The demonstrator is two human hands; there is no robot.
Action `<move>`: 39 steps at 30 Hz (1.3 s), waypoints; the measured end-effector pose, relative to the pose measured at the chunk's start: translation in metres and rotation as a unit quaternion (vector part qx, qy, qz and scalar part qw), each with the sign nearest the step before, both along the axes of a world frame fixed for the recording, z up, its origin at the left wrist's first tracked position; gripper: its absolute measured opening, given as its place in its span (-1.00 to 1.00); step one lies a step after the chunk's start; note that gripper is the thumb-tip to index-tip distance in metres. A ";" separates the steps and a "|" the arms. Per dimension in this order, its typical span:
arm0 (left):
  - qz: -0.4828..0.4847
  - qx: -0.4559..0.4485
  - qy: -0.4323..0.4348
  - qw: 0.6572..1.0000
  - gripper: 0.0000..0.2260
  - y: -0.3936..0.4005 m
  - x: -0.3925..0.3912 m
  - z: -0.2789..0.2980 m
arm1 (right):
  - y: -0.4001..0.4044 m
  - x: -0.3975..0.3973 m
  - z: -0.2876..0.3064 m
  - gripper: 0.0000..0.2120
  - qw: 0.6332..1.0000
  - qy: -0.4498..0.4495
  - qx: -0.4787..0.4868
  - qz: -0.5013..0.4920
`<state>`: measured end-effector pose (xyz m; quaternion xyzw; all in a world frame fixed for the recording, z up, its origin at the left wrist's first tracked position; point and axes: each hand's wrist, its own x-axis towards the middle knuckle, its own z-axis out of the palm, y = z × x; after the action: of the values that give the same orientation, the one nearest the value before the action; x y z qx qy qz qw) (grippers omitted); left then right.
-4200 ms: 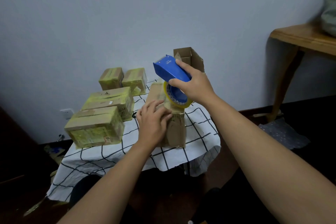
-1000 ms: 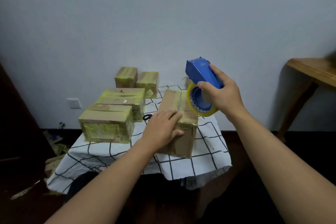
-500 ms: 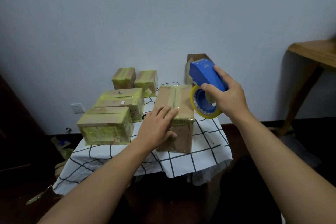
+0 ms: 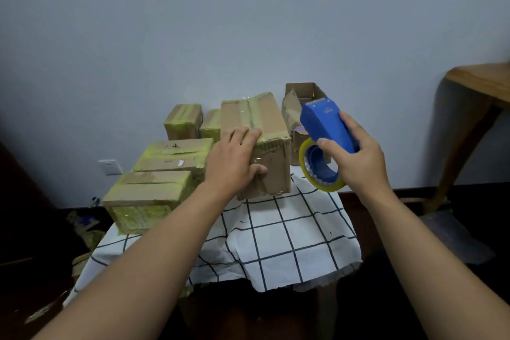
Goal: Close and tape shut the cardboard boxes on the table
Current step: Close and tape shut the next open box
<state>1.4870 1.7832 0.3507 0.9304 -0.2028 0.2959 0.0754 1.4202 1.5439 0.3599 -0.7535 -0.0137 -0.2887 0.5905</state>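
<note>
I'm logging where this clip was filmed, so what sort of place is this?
Probably a room at home used for packing parcels: taped cardboard boxes crowd a small table under a checked cloth, with a plain wall, a wall socket and a wooden side table.

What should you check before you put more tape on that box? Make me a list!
1. Box being taped is held steady: ok, left hand grips its near top corner.
2. Tape dispenser is in hand: ok, right hand grips it.
3. Top flaps shut: ok, tape runs along the seam.
4. Dispenser touching the box: not ok, it hangs to the right of it.
5. Loose tape end ready: cannot tell.
6. Other boxes done: not ok, open box at the back stands untaped.
</note>
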 end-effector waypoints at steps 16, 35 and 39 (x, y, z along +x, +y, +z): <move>0.017 0.083 0.051 0.995 -0.26 -0.041 0.167 0.004 | -0.023 0.093 -0.009 -0.43 1.000 0.024 0.003 0.000; 0.073 0.076 0.128 0.986 -0.26 -0.057 0.283 -0.042 | -0.027 0.143 -0.010 -0.37 0.997 0.052 0.035 0.046; 0.057 0.041 0.212 0.975 -0.13 -0.071 0.266 -0.037 | -0.027 0.138 -0.009 -0.36 0.997 0.051 0.038 0.048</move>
<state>1.7534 1.7119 0.3138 0.9843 -0.1403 0.0871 0.0616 1.5579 1.5166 0.3507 -0.7429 -0.0087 -0.2212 0.6317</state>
